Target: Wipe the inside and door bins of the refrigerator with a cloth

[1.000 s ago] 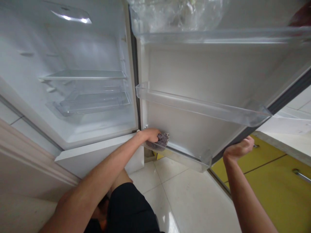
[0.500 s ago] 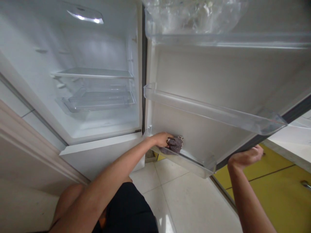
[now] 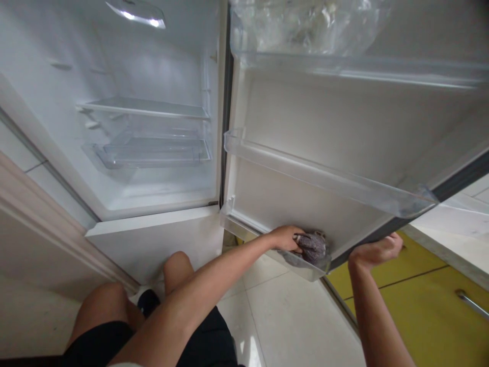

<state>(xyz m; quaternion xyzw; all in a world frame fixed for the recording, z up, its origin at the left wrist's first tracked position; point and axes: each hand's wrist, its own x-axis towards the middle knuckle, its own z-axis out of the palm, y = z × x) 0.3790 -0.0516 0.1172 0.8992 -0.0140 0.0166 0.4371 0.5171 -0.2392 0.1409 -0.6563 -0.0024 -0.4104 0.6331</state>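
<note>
A dark greyish-brown cloth is bunched in my left hand, whose fingers are closed around it. Hand and cloth are inside the clear bottom door bin, near its right end. My right hand is at the lower outer edge of the open fridge door, fingers curled around it; the fingertips are partly hidden. Above my left hand, a clear middle door bin crosses the door.
Left of the door is the lit fridge interior with a glass shelf and a clear drawer. A transparent plastic bag sits in the top door bin. Yellow cabinets stand behind the door at right. Pale tiles cover the floor.
My left hand has slid the cloth rightward along the bottom door bin, from near its middle to its right end. My right hand stays on the door edge. The view has shifted slightly.
</note>
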